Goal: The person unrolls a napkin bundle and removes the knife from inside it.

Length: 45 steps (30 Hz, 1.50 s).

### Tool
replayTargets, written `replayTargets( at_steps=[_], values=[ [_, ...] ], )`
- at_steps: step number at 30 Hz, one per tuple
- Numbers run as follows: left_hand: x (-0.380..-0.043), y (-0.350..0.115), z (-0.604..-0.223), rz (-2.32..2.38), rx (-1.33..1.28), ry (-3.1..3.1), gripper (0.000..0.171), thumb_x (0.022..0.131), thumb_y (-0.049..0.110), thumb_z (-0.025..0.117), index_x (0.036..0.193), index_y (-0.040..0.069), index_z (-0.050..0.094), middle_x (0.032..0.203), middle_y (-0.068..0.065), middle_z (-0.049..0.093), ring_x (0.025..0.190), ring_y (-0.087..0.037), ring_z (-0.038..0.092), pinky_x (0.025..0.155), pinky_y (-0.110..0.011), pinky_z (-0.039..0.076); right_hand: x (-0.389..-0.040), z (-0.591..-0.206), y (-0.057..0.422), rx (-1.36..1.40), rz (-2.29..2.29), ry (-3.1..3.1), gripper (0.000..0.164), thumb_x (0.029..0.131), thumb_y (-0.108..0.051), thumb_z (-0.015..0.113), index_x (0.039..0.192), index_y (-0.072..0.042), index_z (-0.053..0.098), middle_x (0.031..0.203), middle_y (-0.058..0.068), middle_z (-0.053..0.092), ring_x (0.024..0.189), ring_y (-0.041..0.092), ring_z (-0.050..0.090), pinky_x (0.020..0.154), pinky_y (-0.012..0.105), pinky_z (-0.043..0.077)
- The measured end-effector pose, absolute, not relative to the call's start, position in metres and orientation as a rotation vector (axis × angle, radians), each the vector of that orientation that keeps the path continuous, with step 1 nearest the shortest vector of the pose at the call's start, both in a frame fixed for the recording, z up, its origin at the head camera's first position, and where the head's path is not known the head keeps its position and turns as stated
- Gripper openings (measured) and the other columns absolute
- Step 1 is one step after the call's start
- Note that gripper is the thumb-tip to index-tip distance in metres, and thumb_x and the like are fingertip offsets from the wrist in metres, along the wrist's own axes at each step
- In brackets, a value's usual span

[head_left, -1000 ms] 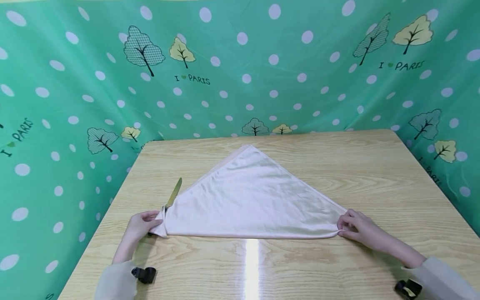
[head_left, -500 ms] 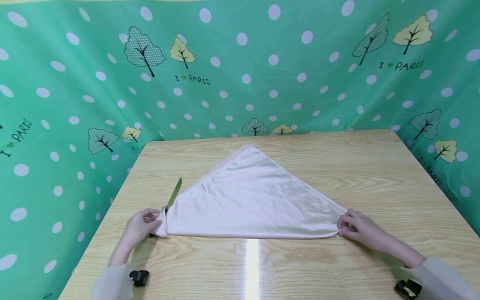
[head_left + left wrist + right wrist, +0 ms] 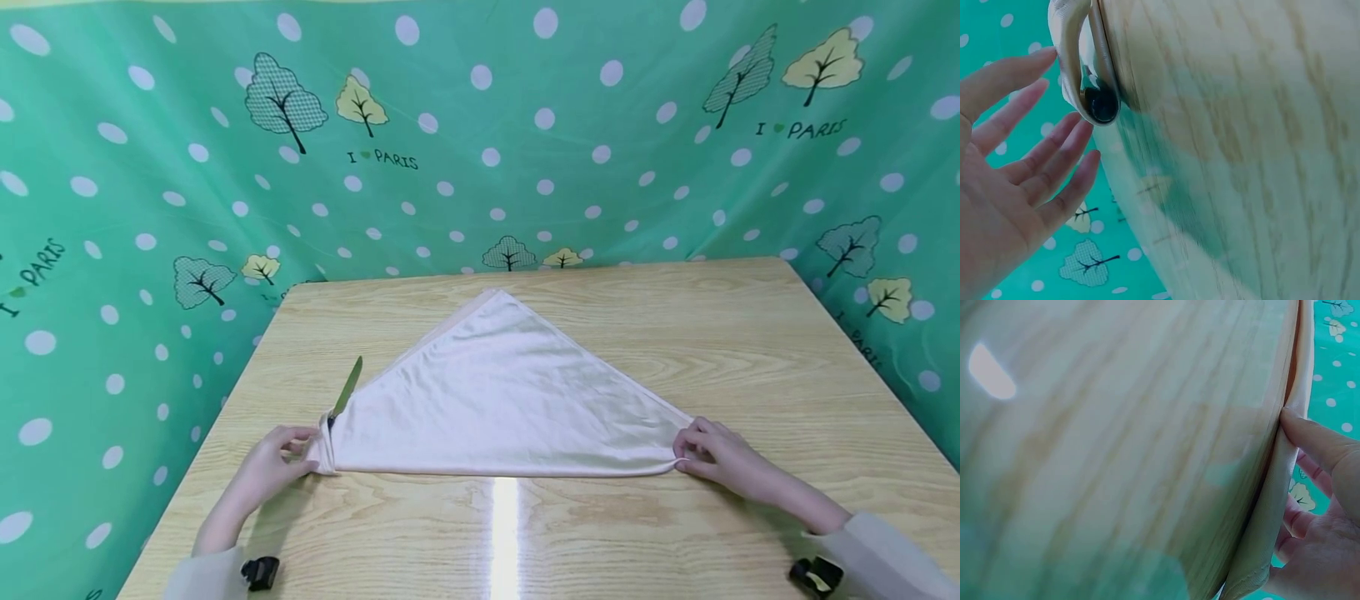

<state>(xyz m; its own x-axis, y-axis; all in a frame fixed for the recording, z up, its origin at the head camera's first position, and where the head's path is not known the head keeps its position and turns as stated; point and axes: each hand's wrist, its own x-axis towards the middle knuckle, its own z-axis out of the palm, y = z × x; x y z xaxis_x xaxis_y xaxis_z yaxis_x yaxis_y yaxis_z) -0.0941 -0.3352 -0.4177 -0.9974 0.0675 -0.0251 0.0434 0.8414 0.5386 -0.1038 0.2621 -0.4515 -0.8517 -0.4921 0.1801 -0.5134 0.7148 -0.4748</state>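
Note:
A pale pink satiny cloth [image 3: 495, 400], folded into a triangle, lies on the wooden table. At its left corner the fabric is wrapped over a knife [image 3: 348, 387], whose blade sticks out at the far side. The dark handle end of the knife [image 3: 1103, 106] shows inside the fold in the left wrist view. My left hand [image 3: 266, 467] touches that wrapped corner with fingers spread and fairly straight. At the opposite corner my right hand [image 3: 716, 458] pinches the cloth edge between thumb and fingers; in the right wrist view the thumb presses on the cloth [image 3: 1266, 519].
The wooden table [image 3: 637, 542] has a bright light reflection in front of the cloth. A green dotted curtain [image 3: 450, 125] with printed trees hangs behind and along both sides. Small black devices sit at both wrists.
My left hand has loosened on the wrapped corner and shifted slightly left and toward me, its thumb and forefinger wider apart. My right hand and the rest of the cloth stay put.

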Motion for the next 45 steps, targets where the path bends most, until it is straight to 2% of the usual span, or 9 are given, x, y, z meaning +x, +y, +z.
replayTargets(
  at_steps=[7,14,21,28,30,35,45],
  values=[
    [-0.092,-0.335,-0.421,0.781,0.147,2.927,0.049,0.064,0.002,0.074,0.111,0.000,0.058,0.095,-0.016,0.051,0.082,-0.025,0.050,0.065,-0.034,0.045,-0.104,-0.451,0.262,0.836,0.803,-2.884,0.018,0.076,-0.019,0.067,0.078,-0.027,0.052,0.079,-0.013,0.040,0.069,0.003,0.033,0.058,0.022,0.026],
    [-0.091,-0.332,-0.423,0.724,0.150,2.900,0.051,0.064,0.003,0.074,0.112,0.000,0.057,0.092,-0.013,0.048,0.076,-0.020,0.042,0.064,-0.034,0.039,-0.104,-0.451,0.262,0.834,0.799,-2.899,0.018,0.076,-0.019,0.067,0.078,-0.027,0.052,0.078,-0.013,0.039,0.068,0.003,0.032,0.057,0.021,0.026],
    [-0.094,-0.330,-0.430,0.674,0.175,2.985,0.043,0.067,0.003,0.073,0.108,0.001,0.060,0.085,-0.009,0.047,0.069,-0.018,0.040,0.058,-0.029,0.036,-0.104,-0.452,0.263,0.847,0.804,-2.874,0.019,0.075,-0.018,0.068,0.078,-0.027,0.051,0.079,-0.014,0.039,0.067,0.002,0.033,0.057,0.021,0.026],
    [-0.091,-0.331,-0.426,0.855,0.233,3.112,0.035,0.068,0.000,0.072,0.102,0.001,0.063,0.087,-0.011,0.053,0.071,-0.019,0.053,0.056,-0.025,0.046,-0.104,-0.451,0.263,0.845,0.812,-2.881,0.018,0.076,-0.018,0.067,0.078,-0.027,0.052,0.079,-0.013,0.039,0.068,0.002,0.033,0.057,0.021,0.026],
    [-0.091,-0.333,-0.425,0.888,0.236,3.158,0.033,0.068,-0.002,0.071,0.101,0.001,0.063,0.088,-0.011,0.055,0.070,-0.015,0.055,0.057,-0.024,0.048,-0.104,-0.451,0.263,0.848,0.814,-2.878,0.018,0.076,-0.018,0.067,0.078,-0.027,0.052,0.079,-0.013,0.039,0.068,0.002,0.032,0.057,0.021,0.026],
    [-0.090,-0.339,-0.423,0.886,0.162,3.231,0.029,0.071,-0.005,0.067,0.099,0.000,0.064,0.087,-0.009,0.059,0.067,0.001,0.049,0.058,-0.022,0.048,-0.104,-0.452,0.263,0.853,0.814,-2.866,0.018,0.075,-0.018,0.068,0.078,-0.027,0.052,0.078,-0.014,0.038,0.067,0.002,0.032,0.057,0.021,0.026],
    [-0.089,-0.347,-0.417,0.899,0.075,3.354,0.020,0.071,-0.004,0.066,0.091,-0.001,0.066,0.078,-0.011,0.060,0.062,0.005,0.045,0.053,-0.013,0.041,-0.104,-0.452,0.263,0.845,0.829,-2.885,0.017,0.076,-0.018,0.067,0.079,-0.026,0.052,0.079,-0.013,0.039,0.067,0.002,0.032,0.057,0.021,0.026]
  ],
)
